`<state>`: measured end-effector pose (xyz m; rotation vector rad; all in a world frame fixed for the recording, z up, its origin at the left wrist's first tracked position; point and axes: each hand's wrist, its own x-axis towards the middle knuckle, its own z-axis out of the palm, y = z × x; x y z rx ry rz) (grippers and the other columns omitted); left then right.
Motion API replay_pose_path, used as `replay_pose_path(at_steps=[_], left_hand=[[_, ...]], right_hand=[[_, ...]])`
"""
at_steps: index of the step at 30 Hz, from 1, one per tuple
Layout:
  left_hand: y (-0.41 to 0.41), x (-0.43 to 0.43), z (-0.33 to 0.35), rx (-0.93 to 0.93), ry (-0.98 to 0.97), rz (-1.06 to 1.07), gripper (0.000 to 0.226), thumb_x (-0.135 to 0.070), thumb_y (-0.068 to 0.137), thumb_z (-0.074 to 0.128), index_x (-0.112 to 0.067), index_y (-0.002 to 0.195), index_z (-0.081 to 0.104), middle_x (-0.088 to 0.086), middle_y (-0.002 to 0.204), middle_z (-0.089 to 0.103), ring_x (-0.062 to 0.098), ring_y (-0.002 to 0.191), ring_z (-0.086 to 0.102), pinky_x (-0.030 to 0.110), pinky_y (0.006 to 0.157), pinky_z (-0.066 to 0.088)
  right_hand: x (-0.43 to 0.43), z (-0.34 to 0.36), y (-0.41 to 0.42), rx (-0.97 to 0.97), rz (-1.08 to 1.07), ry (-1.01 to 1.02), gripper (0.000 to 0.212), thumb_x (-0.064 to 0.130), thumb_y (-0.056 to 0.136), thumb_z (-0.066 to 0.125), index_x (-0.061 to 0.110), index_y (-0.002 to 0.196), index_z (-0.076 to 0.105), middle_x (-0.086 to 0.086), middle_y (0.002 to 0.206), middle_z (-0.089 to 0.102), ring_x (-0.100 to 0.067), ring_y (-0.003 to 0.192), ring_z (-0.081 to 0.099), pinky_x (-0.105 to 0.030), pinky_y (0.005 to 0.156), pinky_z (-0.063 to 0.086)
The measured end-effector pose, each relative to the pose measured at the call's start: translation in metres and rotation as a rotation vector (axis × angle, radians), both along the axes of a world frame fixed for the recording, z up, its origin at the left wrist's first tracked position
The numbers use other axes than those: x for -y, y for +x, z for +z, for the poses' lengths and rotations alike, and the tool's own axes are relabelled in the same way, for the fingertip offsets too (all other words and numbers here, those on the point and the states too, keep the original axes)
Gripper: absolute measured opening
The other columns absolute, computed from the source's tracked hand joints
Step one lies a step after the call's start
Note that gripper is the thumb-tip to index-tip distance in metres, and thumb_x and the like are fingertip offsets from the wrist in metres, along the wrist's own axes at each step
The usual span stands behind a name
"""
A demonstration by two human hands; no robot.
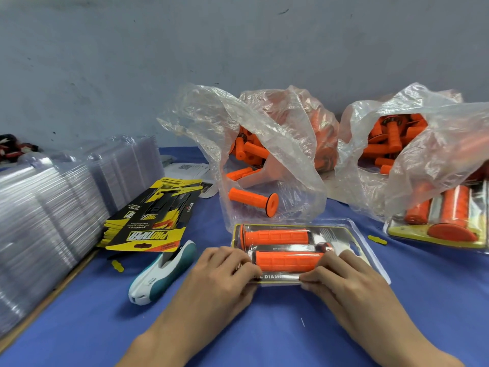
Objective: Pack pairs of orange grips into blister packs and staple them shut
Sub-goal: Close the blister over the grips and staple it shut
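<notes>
Blister pack (370, 247) lies flat on the blue cloth (264, 327) just in front of the person, with two orange grips (275, 236) side by side inside it. Both hands hold its near edge. The left hand (225, 266) pinches the left part and the right hand (341, 274) pinches the right part, with fingers bent over the top beside the near grip (288, 260). The thumbs are mostly hidden.

To do this step well, I think the clear halves must be pressed until their edges match all along. The card (330, 231) must also sit straight before one hand lets go. The stapler (161, 274) lies just left of the left hand, so that hand can take it while the right one holds the edge closed. Bags (277, 123) of loose grips stand behind.
</notes>
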<state>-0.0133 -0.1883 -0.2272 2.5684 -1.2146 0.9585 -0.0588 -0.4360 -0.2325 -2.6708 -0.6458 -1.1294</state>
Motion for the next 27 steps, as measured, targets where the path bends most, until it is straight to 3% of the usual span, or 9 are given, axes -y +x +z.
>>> replay_pose_path(at_steps=[5,11,15,19,23,25,27], left_hand=[[-0.007,0.020,-0.006,0.103,0.029,0.000,0.014,-0.029,0.098,0.055,-0.024,0.088,0.064,-0.007,0.084,0.058,0.018,0.076,0.055,0.032,0.072,0.045],[-0.007,0.018,-0.004,0.050,-0.002,0.002,0.016,-0.030,0.100,0.054,-0.025,0.091,0.065,-0.008,0.086,0.059,0.017,0.078,0.055,0.031,0.072,0.046],[-0.012,0.011,0.008,-0.032,-0.050,0.053,0.019,-0.037,0.097,0.051,-0.025,0.089,0.064,-0.011,0.088,0.060,0.015,0.082,0.056,0.032,0.076,0.045],[-0.006,-0.026,0.029,-0.037,-0.271,0.435,0.024,-0.037,0.096,0.051,-0.019,0.080,0.056,-0.001,0.081,0.055,0.026,0.077,0.053,0.041,0.069,0.045],[0.000,-0.062,0.021,-0.293,-0.199,0.878,0.042,-0.057,0.087,0.061,-0.016,0.090,0.051,0.008,0.095,0.050,0.036,0.088,0.056,0.043,0.070,0.047],[0.001,-0.065,0.013,-0.440,-0.132,0.938,0.047,-0.062,0.086,0.058,-0.018,0.099,0.044,0.004,0.101,0.041,0.034,0.095,0.057,0.041,0.071,0.046],[0.002,-0.062,0.008,-0.471,-0.087,0.915,0.045,-0.060,0.088,0.057,-0.021,0.103,0.039,0.002,0.104,0.042,0.030,0.098,0.057,0.038,0.068,0.044]], right_hand=[[0.000,-0.002,-0.001,-0.012,-0.004,-0.017,0.030,0.037,0.096,0.045,0.027,0.082,0.070,0.009,0.083,0.059,-0.020,0.067,0.051,-0.033,0.057,0.050],[0.000,-0.001,-0.004,-0.052,0.010,-0.031,0.026,0.035,0.095,0.049,0.030,0.096,0.074,0.007,0.083,0.058,-0.019,0.069,0.050,-0.033,0.056,0.049],[-0.003,-0.001,-0.006,-0.070,0.005,-0.043,0.016,0.027,0.089,0.064,0.030,0.102,0.074,0.004,0.082,0.057,-0.021,0.069,0.051,-0.036,0.055,0.049],[-0.005,0.000,-0.005,-0.067,-0.003,-0.047,0.016,0.022,0.085,0.075,0.029,0.099,0.075,0.004,0.082,0.056,-0.023,0.069,0.052,-0.035,0.057,0.048],[-0.009,0.000,-0.007,-0.074,-0.005,-0.045,0.014,0.021,0.089,0.066,0.028,0.099,0.073,0.005,0.085,0.057,-0.022,0.073,0.050,-0.035,0.060,0.048],[-0.010,0.000,-0.007,-0.086,-0.003,-0.046,0.015,0.018,0.088,0.069,0.027,0.099,0.073,0.006,0.087,0.057,-0.022,0.075,0.053,-0.036,0.061,0.049],[-0.010,-0.001,-0.008,-0.104,-0.008,-0.054,0.016,0.018,0.085,0.073,0.026,0.099,0.072,0.006,0.088,0.058,-0.023,0.076,0.055,-0.037,0.062,0.050]])
